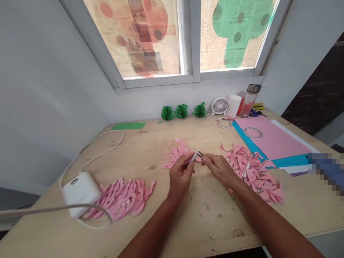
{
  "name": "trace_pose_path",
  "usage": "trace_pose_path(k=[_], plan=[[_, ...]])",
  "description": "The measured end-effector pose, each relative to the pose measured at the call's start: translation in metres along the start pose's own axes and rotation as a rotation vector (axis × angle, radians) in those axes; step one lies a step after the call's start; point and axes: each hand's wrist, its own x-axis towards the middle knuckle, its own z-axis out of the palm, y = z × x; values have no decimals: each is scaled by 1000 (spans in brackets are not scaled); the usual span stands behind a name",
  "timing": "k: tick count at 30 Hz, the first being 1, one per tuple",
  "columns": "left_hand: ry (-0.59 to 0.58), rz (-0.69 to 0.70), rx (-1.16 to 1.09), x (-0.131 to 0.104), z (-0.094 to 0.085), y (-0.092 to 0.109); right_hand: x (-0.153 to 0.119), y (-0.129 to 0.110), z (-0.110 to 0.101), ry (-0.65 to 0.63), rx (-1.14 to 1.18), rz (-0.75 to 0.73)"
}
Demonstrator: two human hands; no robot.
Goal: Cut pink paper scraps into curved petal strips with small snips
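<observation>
We are observing two bare hands working over a wooden table (pixel 204 229). The fingers of the left hand (pixel 180 175) are closing in a narrow pinch on a small white strip (pixel 194 156), which we are finding in mid-view, above the tabletop. The right hand (pixel 218 167) is gripping a thin dark tool (pixel 200 154), its tip meeting the strip's upper end; the fingers are hiding its handle, so we cannot tell the type. Behind the left hand, small pink pieces (pixel 174 156) are lying in a pile. We are recording curved pink strips (pixel 131 197) at left, beside a white box (pixel 81 193), and a heap of pink scraps (pixel 258 177) near the right forearm. For containers, we are noting one glass bottle (pixel 249 102), standing upright by the wall with its metallic lid on; something pinkish is showing in its lower part, though we cannot tell whether inside or behind. A white cylinder (pixel 234 105) is standing between bottle and fan (pixel 220 106); its inside is not showing.
</observation>
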Motion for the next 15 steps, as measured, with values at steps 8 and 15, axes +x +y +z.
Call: trace_pose_path(k=[8,15], plan=[[-27,6,23,-1,0,0,0,-3,1,3,-4,-14],[-50,11,18,-1,0,2,-1,-5,1,27,1,-14]])
